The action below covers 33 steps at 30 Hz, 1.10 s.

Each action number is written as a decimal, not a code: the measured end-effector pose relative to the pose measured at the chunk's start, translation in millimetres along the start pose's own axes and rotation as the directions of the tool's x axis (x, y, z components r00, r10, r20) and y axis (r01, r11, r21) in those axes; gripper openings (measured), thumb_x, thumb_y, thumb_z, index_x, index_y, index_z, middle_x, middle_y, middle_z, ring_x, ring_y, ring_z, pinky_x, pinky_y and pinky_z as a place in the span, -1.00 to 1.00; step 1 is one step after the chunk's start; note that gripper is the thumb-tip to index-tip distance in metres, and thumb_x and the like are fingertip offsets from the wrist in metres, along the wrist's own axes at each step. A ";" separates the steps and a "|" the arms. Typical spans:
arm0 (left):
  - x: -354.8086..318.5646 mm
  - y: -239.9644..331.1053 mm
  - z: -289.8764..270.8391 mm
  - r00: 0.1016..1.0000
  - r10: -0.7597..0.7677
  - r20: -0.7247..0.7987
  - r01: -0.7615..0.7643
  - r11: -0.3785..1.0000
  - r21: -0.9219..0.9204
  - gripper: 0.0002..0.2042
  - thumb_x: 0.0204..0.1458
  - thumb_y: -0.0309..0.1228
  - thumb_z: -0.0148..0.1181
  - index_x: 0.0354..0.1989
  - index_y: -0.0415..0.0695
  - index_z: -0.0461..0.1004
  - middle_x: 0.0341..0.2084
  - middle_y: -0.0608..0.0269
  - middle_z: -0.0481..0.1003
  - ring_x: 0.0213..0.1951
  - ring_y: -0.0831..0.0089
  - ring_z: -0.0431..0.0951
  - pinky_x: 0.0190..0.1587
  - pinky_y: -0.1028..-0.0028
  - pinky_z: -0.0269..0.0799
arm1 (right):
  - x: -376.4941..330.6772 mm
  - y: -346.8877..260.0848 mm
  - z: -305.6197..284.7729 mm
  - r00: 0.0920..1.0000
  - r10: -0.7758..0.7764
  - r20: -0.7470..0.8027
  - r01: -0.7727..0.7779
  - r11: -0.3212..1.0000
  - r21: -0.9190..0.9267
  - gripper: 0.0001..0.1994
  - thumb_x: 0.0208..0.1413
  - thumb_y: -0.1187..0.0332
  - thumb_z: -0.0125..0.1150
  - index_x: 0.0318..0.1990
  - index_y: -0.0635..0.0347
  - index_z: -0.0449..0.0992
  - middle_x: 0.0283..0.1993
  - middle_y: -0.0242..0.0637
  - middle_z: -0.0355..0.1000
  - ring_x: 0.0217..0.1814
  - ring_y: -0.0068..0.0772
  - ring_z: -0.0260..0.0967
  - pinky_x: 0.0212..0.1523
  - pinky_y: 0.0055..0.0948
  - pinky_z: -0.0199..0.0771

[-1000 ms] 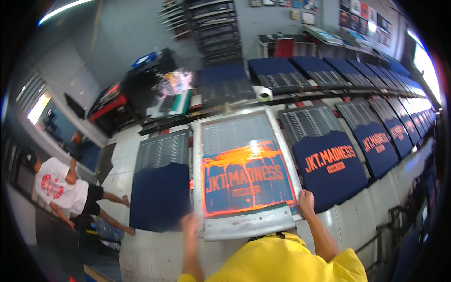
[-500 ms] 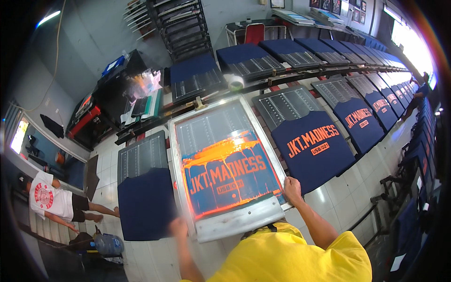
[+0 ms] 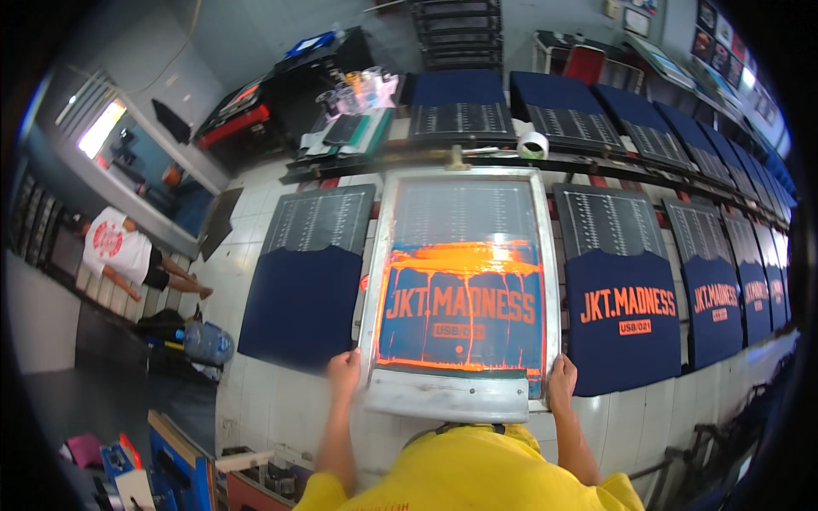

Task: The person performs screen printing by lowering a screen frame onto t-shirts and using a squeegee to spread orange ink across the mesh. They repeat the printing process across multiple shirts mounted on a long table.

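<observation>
A silkscreen frame (image 3: pixel 551 281) with a pale metal rim lies over a board straight in front of me. Thick orange ink (image 3: pixel 464 258) is smeared across its mesh, with thin streaks running down over the lettering. At the near end, a wide squeegee (image 3: pixel 447 396) rests across the screen. My left hand (image 3: pixel 344 372) is closed on the frame's left edge near its lower corner. On the opposite edge, my right hand (image 3: pixel 562 379) grips the frame at about the same height.
To the left, a plain navy shirt (image 3: pixel 300 298) covers a board; on the right lies a navy shirt (image 3: pixel 624 341) with orange print, with more beyond. A tape roll (image 3: pixel 533 146) sits on the rail behind. A person (image 3: pixel 128 247) in white is far left, near a water jug (image 3: pixel 209 342).
My view has swung to the left, so the frame appears more central and upright. My left hand, blurred before, now holds the frame's left edge; the right hand keeps its grip.
</observation>
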State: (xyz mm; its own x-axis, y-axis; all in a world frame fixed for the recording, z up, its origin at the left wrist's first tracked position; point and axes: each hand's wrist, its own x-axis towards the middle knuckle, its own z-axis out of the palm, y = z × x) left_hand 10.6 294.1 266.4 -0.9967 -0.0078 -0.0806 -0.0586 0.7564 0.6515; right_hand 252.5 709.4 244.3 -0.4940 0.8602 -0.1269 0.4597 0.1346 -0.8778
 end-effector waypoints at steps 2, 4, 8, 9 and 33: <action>0.0 -2.6 -1.9 0.999 0.036 -0.019 -0.035 0.998 0.047 -0.59 0.14 -0.12 0.19 -0.48 -0.30 0.56 -0.66 -0.04 0.48 -0.59 0.13 0.49 -0.41 0.22 0.36 | -0.1 -10.2 0.9 1.000 0.001 0.000 -0.001 1.000 0.028 -0.65 0.30 0.28 -0.12 -0.23 0.46 0.49 -0.50 -0.05 0.37 -0.45 -0.27 0.24 -0.33 -0.24 0.28; -2.2 -13.8 1.0 0.997 0.048 -0.061 -0.048 0.999 0.004 -0.57 0.15 -0.11 0.19 -0.54 -0.29 0.52 -0.70 -0.06 0.44 -0.63 0.06 0.43 -0.46 0.17 0.30 | -7.6 -33.7 -2.4 1.000 0.005 0.025 -0.006 1.000 0.007 -0.64 0.30 0.28 -0.11 -0.20 0.47 0.50 -0.47 -0.06 0.38 -0.43 -0.31 0.24 -0.31 -0.26 0.28; -1.5 -23.7 7.5 0.997 0.048 -0.056 -0.049 0.999 -0.021 -0.56 0.15 -0.09 0.18 -0.58 -0.26 0.50 -0.69 -0.05 0.43 -0.62 0.02 0.43 -0.49 0.15 0.28 | 4.4 9.6 -1.5 0.994 0.026 0.102 -0.033 0.998 0.060 -0.62 0.31 0.26 -0.09 -0.16 0.53 0.48 -0.37 -0.18 0.45 -0.35 -0.45 0.26 -0.25 -0.26 0.32; 1.3 -22.0 9.0 0.997 0.064 -0.045 -0.063 0.998 0.021 -0.55 0.15 -0.07 0.17 -0.58 -0.26 0.50 -0.69 -0.07 0.44 -0.60 -0.02 0.45 -0.49 0.13 0.29 | 6.3 16.9 -0.7 0.998 -0.011 0.066 0.007 0.999 0.051 -0.64 0.32 0.29 -0.09 -0.16 0.53 0.48 -0.37 -0.24 0.43 -0.33 -0.46 0.24 -0.24 -0.32 0.31; -27.2 19.7 -57.0 0.937 0.322 -0.136 -0.349 0.853 -0.388 -0.71 0.21 -0.27 0.16 -0.41 -0.27 0.58 -0.47 0.08 0.56 -0.45 0.20 0.60 -0.40 0.32 0.48 | -127.5 -122.3 39.5 0.339 -0.381 0.860 0.936 0.224 -0.270 -0.25 -0.36 0.31 0.51 0.15 0.17 0.41 0.26 -0.23 0.36 0.25 -0.07 0.27 0.22 -0.07 0.27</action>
State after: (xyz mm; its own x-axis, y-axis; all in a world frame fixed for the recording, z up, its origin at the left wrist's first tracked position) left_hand 33.4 272.0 324.3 -0.9605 0.1470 0.2364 0.2762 0.3946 0.8764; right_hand 230.1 563.8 349.6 -0.9774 -0.1828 -0.1064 -0.1603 0.9684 -0.1909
